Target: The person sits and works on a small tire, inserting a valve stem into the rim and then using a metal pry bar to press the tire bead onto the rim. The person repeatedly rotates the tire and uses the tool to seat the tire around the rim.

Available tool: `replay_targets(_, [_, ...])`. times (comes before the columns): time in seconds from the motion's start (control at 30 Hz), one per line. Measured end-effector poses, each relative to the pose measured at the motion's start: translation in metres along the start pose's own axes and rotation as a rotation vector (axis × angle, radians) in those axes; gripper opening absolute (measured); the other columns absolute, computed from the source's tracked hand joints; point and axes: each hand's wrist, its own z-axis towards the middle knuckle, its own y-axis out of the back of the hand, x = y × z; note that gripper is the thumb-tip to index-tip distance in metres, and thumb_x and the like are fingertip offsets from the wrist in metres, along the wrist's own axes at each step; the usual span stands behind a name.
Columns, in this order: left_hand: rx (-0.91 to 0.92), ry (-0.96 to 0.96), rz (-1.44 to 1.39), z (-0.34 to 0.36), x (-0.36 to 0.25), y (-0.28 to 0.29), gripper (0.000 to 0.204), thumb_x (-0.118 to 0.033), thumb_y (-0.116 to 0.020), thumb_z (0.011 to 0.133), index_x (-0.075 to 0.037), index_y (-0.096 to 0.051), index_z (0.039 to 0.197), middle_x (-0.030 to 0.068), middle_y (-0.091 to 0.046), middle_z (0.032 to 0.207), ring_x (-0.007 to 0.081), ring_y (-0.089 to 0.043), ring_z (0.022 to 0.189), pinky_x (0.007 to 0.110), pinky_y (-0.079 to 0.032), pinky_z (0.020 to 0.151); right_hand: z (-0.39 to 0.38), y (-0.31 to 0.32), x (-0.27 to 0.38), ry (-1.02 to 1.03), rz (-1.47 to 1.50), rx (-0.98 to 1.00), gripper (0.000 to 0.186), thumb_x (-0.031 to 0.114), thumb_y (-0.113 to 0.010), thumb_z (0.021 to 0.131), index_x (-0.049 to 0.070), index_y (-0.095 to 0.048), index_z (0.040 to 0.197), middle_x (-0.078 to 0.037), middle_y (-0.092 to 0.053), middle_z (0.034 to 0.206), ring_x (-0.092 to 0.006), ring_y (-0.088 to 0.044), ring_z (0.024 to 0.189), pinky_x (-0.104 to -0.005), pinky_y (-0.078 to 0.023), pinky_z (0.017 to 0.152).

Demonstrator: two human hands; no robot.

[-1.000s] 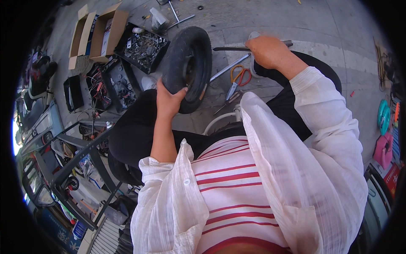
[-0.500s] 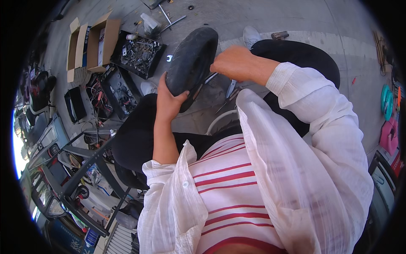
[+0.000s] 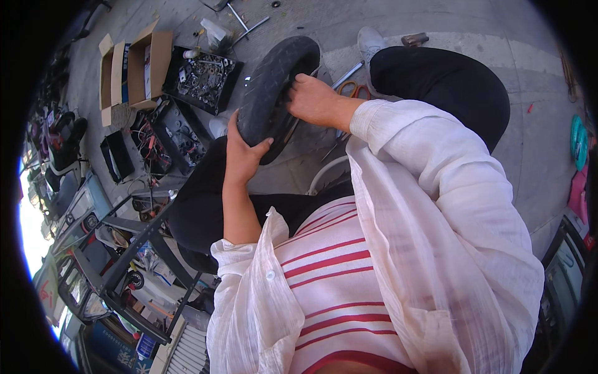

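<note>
There are two hands (image 3: 245,156) (image 3: 313,100), one tyre (image 3: 263,87), two shoes (image 3: 371,42) (image 3: 218,128) and one T-shaped tool (image 3: 251,31).

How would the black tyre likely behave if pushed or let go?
The black tyre is tilted up on edge in the left hand, so its round shape would probably roll or tip if released. It keeps its ring form in that grip, suggesting fairly stiff rubber. Its grooved tread looks unlikely to slip.
</note>
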Motion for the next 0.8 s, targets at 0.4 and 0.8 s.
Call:
replay_targets(0.4, [0.013,0.022,-0.015,0.002,0.003,0.000,0.091,-0.005,-0.080,0.064,0.003,-0.032,0.142,0.0228,-0.050,0.129,0.0292,-0.050,0.120,0.035,-0.037,0.104,0.007,-0.016,-0.002,0.029,0.003,-0.063,0.012,0.021,-0.060,0.073,0.015,-0.070,0.077,0.001,-0.066,0.081,-0.0159,-0.063,0.088,-0.0340,-0.040,0.083])
replay_targets(0.8, [0.012,0.024,0.006,0.001,0.001,0.000,0.093,-0.007,-0.081,0.064,0.004,-0.031,0.142,0.0238,-0.049,0.131,0.0314,-0.049,0.121,0.036,-0.037,0.104,0.016,-0.027,-0.001,0.088,-0.017,-0.135,0.015,0.021,-0.061,0.072,0.017,-0.076,0.075,0.001,-0.072,0.079,-0.0166,-0.066,0.086,-0.0344,-0.038,0.089])
